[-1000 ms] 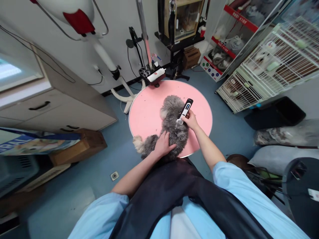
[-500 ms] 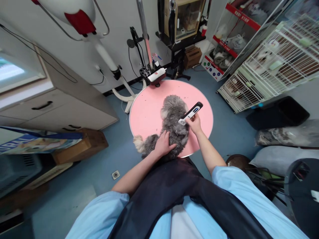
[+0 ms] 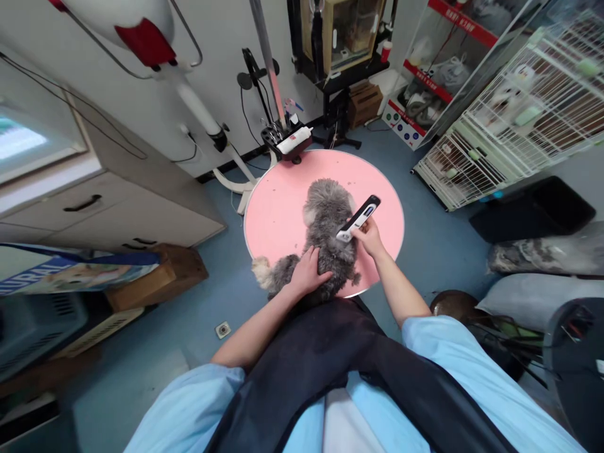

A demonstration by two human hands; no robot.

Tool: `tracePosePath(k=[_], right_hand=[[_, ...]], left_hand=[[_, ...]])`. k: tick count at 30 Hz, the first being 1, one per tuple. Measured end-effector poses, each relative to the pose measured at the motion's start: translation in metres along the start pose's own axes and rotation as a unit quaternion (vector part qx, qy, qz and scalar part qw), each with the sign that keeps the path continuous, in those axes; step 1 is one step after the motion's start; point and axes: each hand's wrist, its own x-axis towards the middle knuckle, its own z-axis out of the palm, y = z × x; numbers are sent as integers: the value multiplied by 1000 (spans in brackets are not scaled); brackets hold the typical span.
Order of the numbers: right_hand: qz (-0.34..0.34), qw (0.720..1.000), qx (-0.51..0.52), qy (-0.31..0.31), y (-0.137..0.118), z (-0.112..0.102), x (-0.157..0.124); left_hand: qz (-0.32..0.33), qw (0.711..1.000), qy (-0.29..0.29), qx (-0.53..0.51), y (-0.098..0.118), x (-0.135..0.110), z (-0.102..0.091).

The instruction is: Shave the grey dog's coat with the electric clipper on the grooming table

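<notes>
1. In the head view, the right hand (image 3: 369, 238) was closed around the black-and-white clipper (image 3: 359, 218), well apart from the left hand
2. The clipper's long axis slanted, its white end low and left at the grey animal's (image 3: 327, 200) flank, its black end up and right; blade contact could not be told
3. The left hand (image 3: 309, 272) lay spread on the fur, nearer the person and left of the clipper
4. The animal stood or sat, which was unclear, on the pink table (image 3: 265, 214), stretching away from the apron (image 3: 321, 352)
</notes>
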Motion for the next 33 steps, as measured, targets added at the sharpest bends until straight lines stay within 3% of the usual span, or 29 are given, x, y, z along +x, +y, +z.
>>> tracePosePath(k=[3, 5, 10, 12, 17, 20, 23, 30, 33], right_hand=[[-18, 998, 2, 57, 2, -3, 19], [-3, 999, 8, 30, 4, 0, 16], [27, 998, 10, -55, 9, 7, -29], [27, 998, 12, -63, 6, 3, -32], [-37, 997, 26, 66, -2, -9, 13], [-6, 999, 31, 29, 1, -7, 25], [17, 999, 34, 8, 6, 2, 5], [28, 996, 22, 77, 12, 28, -70], [35, 997, 12, 72, 11, 39, -96]], left_hand=[[-4, 1000, -4, 1, 0, 1, -1], [-5, 1000, -8, 1, -1, 1, -2], [-6, 1000, -12, -7, -4, 0, -2], [-3, 1000, -13, -12, -6, 1, -1], [15, 1000, -11, -14, -11, 3, 0], [20, 1000, -14, -10, -14, 4, 0], [30, 999, -20, -6, -17, 3, -1], [66, 997, -26, -3, -29, -8, 2], [95, 995, -25, -6, -41, -19, 6]])
